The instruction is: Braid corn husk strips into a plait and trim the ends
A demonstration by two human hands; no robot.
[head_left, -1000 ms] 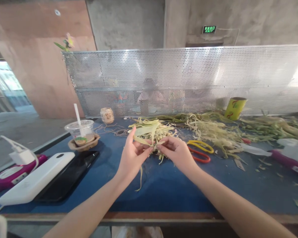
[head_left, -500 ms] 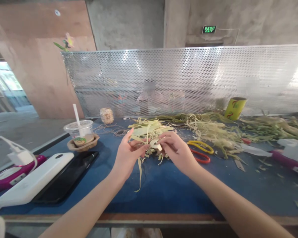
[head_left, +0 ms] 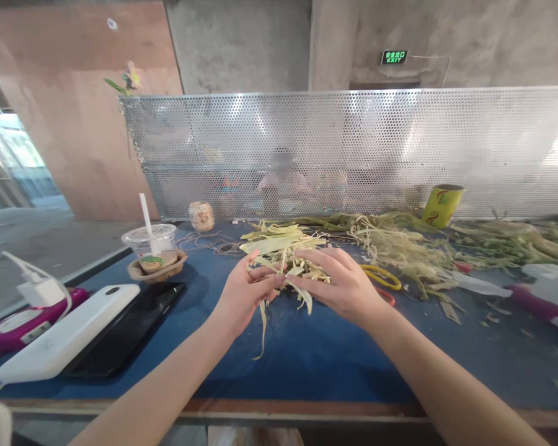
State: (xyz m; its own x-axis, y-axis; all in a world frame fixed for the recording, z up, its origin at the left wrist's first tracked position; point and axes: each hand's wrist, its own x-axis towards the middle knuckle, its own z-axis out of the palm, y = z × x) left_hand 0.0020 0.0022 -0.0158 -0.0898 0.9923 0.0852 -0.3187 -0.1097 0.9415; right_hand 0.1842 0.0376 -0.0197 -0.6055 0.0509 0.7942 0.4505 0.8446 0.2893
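Note:
My left hand (head_left: pixel 242 294) and my right hand (head_left: pixel 341 286) meet above the blue table (head_left: pixel 316 353), both pinching pale green leaf strips (head_left: pixel 301 293). One long strip (head_left: pixel 263 328) hangs down from my left fingers. Just behind my hands lies a pile of cut leaf strips (head_left: pixel 279 244). My right hand's fingers curl over the strip's end, and that hand partly hides the yellow and red scissors (head_left: pixel 382 280) lying to the right of the pile.
At left stand a plastic cup with a straw (head_left: pixel 151 244), a black phone (head_left: pixel 130 325), a white power bank (head_left: pixel 67 334) and a magenta device (head_left: pixel 16 322). More leaf heaps (head_left: pixel 409 248), a yellow-green cup (head_left: pixel 441 204) and a perforated metal screen (head_left: pixel 353 148) fill the back. A person sits behind the screen.
My right hand has moved left and lifted, now covering more of the scissors. Both hands have worked the leaf strip between the fingers; the hanging strip still dangles.

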